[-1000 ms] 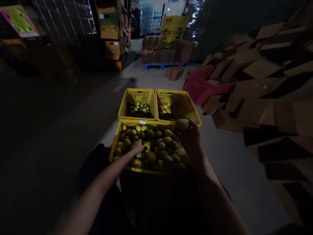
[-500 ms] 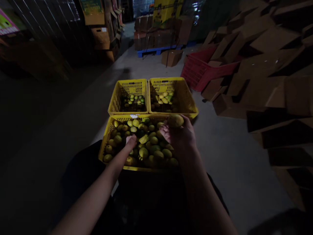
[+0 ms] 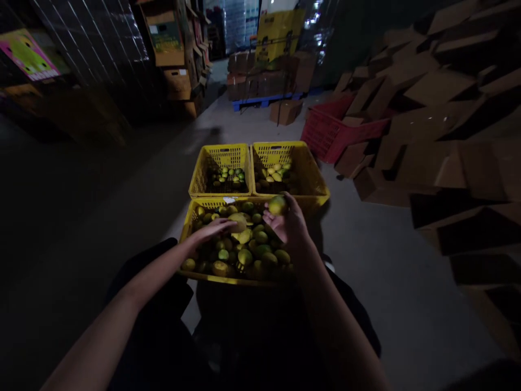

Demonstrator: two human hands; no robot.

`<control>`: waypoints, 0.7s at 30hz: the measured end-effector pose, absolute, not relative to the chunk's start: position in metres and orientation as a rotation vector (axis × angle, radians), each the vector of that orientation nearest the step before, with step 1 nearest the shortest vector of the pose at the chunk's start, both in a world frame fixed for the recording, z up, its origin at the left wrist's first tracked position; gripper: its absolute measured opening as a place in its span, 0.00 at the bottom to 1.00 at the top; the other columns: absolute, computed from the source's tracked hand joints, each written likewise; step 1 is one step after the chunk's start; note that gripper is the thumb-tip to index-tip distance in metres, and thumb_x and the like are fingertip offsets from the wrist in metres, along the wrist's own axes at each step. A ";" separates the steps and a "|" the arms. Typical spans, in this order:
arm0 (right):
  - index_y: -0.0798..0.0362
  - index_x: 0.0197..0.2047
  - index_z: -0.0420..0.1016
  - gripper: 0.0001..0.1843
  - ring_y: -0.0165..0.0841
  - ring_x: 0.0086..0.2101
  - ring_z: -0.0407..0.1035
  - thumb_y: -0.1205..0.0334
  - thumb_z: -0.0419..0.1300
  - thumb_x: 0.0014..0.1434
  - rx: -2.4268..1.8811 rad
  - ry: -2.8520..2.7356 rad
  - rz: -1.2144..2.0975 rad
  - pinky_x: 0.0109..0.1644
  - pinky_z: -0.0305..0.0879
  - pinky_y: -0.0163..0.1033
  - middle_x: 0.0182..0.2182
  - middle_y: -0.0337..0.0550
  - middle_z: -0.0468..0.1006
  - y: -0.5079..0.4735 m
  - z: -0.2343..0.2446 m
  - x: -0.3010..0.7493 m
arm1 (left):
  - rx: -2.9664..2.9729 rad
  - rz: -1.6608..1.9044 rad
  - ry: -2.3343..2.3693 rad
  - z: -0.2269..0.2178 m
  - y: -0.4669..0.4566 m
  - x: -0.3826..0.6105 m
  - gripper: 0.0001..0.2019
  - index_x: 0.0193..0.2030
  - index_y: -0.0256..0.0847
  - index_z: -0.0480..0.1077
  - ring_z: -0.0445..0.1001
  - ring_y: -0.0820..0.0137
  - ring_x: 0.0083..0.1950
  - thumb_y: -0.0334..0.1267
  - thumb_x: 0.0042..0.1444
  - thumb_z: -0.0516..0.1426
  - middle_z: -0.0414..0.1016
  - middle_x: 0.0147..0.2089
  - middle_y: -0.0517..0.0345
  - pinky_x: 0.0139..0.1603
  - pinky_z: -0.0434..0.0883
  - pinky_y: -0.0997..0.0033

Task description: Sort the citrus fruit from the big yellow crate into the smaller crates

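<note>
A yellow crate full of green-yellow fruit stands right in front of me. My left hand is lifted over the heap and grips one pale fruit at its fingertips. My right hand is raised above the crate's far right corner with a yellow-green fruit held in its fingers. Beyond stand two more yellow crates side by side, the left one with a few small green fruits, the right one with several yellower ones.
A red crate lies tipped behind the right yellow crate. Flattened cardboard boxes are heaped along the right side. Stacked cartons on a blue pallet stand at the back. Dark shelving and boxes line the left. The floor is bare concrete.
My left hand has come up out of the heap with a fruit in it. My right hand has drawn a little left and nearer, still with its fruit.
</note>
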State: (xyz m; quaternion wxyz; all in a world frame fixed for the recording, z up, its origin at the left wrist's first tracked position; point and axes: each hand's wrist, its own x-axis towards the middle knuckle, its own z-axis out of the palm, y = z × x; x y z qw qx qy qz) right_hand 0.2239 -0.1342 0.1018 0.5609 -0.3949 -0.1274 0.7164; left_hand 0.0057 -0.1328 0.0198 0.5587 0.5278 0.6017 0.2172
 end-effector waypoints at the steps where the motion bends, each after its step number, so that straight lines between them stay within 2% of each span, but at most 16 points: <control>1: 0.49 0.26 0.66 0.16 0.30 0.22 0.66 0.46 0.62 0.49 -0.926 -0.345 1.688 0.28 0.67 0.36 0.21 0.38 0.74 -0.134 0.098 0.219 | 1.169 0.636 1.319 0.036 -0.133 0.002 0.15 0.44 0.36 0.75 0.74 0.72 0.34 0.45 0.55 0.59 0.78 0.37 0.54 0.39 0.72 0.72; 4: 0.48 0.28 0.67 0.17 0.32 0.26 0.68 0.52 0.70 0.41 -0.912 -0.539 1.643 0.27 0.67 0.36 0.25 0.36 0.75 -0.133 0.084 0.204 | 1.024 0.909 1.080 0.077 -0.142 -0.007 0.21 0.53 0.42 0.71 0.75 0.71 0.43 0.36 0.50 0.63 0.75 0.50 0.52 0.49 0.73 0.68; 7: 0.46 0.32 0.68 0.20 0.32 0.28 0.69 0.54 0.71 0.37 -0.904 -0.796 1.534 0.30 0.69 0.37 0.29 0.35 0.76 -0.135 0.072 0.188 | 0.933 1.056 0.969 0.095 -0.155 -0.013 0.31 0.56 0.45 0.68 0.75 0.67 0.49 0.29 0.42 0.66 0.73 0.55 0.53 0.54 0.72 0.64; 10: 0.48 0.38 0.72 0.26 0.36 0.36 0.72 0.54 0.73 0.35 -0.920 -1.012 1.382 0.40 0.71 0.41 0.39 0.39 0.78 -0.141 0.065 0.179 | 0.954 1.127 0.985 0.094 -0.160 -0.013 0.37 0.58 0.46 0.65 0.74 0.65 0.52 0.30 0.39 0.68 0.71 0.57 0.53 0.58 0.70 0.62; 13: 0.49 0.46 0.73 0.29 0.40 0.46 0.72 0.55 0.72 0.39 -0.942 -1.216 1.213 0.50 0.70 0.44 0.49 0.45 0.77 -0.148 0.063 0.177 | 1.101 1.217 1.018 0.085 -0.157 -0.011 0.40 0.58 0.45 0.64 0.70 0.63 0.58 0.32 0.35 0.71 0.71 0.58 0.53 0.60 0.67 0.63; 16: 0.47 0.48 0.73 0.29 0.40 0.45 0.73 0.55 0.72 0.42 -0.941 -1.219 1.149 0.47 0.72 0.45 0.48 0.46 0.78 -0.152 0.063 0.179 | 1.223 1.257 1.051 0.078 -0.152 -0.009 0.40 0.55 0.43 0.64 0.70 0.59 0.59 0.36 0.32 0.72 0.72 0.56 0.50 0.61 0.66 0.60; 21: 0.48 0.45 0.73 0.28 0.40 0.42 0.75 0.58 0.74 0.38 -0.926 -1.172 1.126 0.43 0.74 0.44 0.41 0.44 0.80 -0.152 0.067 0.177 | 1.341 1.310 1.023 0.069 -0.152 -0.008 0.39 0.54 0.44 0.64 0.69 0.57 0.58 0.41 0.33 0.72 0.70 0.55 0.48 0.61 0.66 0.55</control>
